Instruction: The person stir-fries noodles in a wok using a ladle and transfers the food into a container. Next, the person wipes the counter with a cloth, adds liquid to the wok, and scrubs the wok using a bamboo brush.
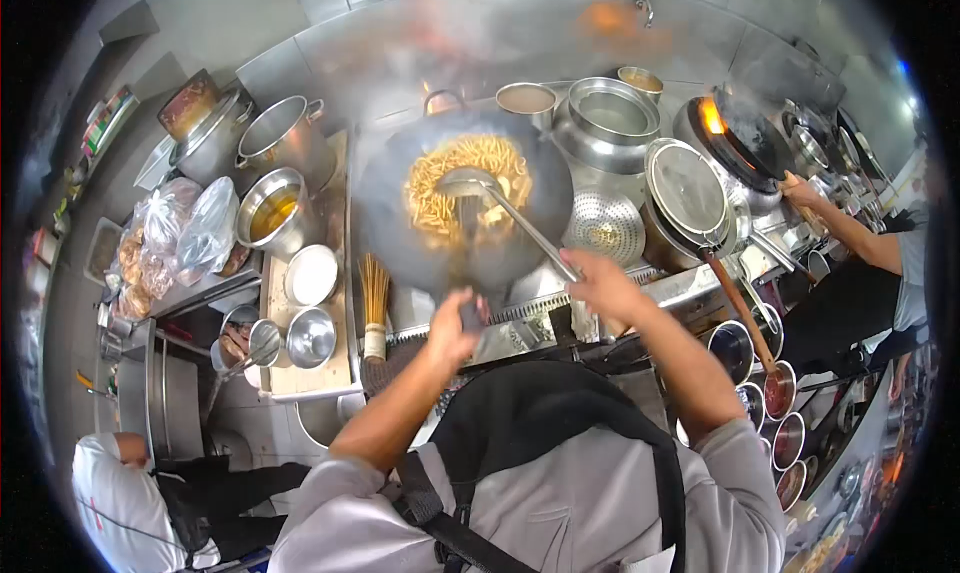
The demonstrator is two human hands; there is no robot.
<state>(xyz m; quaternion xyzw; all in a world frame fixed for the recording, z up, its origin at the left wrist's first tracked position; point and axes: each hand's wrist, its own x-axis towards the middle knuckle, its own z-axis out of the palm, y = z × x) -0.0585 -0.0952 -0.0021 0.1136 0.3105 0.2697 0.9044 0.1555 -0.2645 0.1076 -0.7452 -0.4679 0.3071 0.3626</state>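
A large wok (530,238) of thick noodles (470,158) sits on the stove in front of me. My left hand (455,328) is closed around the dark grip at the wok's near side, slightly blurred. In my right hand (605,288) is the long metal handle of a ladle (467,182). The ladle's bowl rests over the noodles and hides some of them. Pale pieces lie among the noodles near its handle. Just left of the wok, a bamboo brush (375,298) stands upright.
Right of the wok are a perforated skimmer (605,228), a round mesh strainer (688,188) and a metal pot (612,123). At left stand a pot of yellow liquid (272,213), bowls (311,337) and plastic bags (180,218). A co-worker's hand (800,191) grips another wok (745,138) at far right.
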